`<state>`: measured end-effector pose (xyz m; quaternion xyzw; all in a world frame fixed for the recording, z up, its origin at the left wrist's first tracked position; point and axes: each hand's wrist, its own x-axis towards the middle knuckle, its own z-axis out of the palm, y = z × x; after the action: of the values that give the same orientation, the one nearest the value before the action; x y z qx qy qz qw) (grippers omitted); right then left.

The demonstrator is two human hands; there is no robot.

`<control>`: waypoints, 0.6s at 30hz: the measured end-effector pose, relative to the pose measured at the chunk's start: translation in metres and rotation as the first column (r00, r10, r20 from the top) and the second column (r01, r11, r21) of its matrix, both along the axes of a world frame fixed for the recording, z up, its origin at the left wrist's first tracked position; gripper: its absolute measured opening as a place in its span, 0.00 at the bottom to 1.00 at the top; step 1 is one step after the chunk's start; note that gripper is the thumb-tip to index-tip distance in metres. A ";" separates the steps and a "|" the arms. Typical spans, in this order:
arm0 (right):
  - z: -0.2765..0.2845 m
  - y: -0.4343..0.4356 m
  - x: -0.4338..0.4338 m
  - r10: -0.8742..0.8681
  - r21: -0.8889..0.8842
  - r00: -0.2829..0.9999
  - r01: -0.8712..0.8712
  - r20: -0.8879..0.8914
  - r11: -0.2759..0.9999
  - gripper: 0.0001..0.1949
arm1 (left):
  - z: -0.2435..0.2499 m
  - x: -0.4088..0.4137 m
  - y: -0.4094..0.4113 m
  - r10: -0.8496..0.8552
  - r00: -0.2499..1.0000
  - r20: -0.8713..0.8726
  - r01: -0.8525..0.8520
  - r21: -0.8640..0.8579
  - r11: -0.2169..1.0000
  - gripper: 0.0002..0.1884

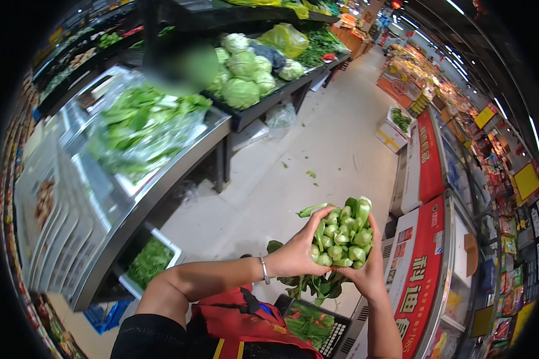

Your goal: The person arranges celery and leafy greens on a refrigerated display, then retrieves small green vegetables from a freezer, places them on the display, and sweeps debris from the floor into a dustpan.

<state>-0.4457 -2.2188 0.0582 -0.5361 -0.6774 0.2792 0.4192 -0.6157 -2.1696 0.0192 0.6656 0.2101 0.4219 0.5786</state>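
A thick bunch of bok choy (341, 235) is held up in front of me, its pale cut stem ends facing me and its dark leaves hanging below. My left hand (302, 252), with a silver bangle at the wrist, wraps the bunch from the left. From the right, my right hand (369, 271) presses against the other side, and the thumbs nearly meet at its near edge. Beneath it, close to my red apron (247, 318), sits a black slatted crate (341, 334) with long green vegetables inside.
On the left a metal-edged display counter (179, 164) carries leafy greens (139, 119) in clear plastic and nested plastic baskets (67, 233). Cabbages (242, 78) are piled farther along. A foam box (173, 249) of greens is under the counter. Chest freezers (424, 251) line the right side.
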 end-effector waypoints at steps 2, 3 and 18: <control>-0.003 0.056 0.027 -0.057 -0.001 0.998 0.057 0.039 0.998 0.53 | 0.003 0.025 0.064 -0.070 0.998 0.000 0.070 -0.036 0.997 0.51; -0.004 0.081 0.044 -0.073 -0.008 0.996 0.073 0.049 0.997 0.53 | 0.003 0.042 0.091 -0.092 0.996 -0.009 0.092 -0.060 0.994 0.51; -0.031 0.522 0.224 -0.051 -0.058 0.998 0.050 -0.028 0.997 0.53 | -0.025 0.224 0.531 -0.084 0.995 -0.055 0.080 -0.071 0.994 0.52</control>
<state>-0.2216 -1.6969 0.0267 -0.5608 -0.6492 0.2957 0.4203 -0.3913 -1.6383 -0.0061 0.6653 0.2135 0.3710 0.6116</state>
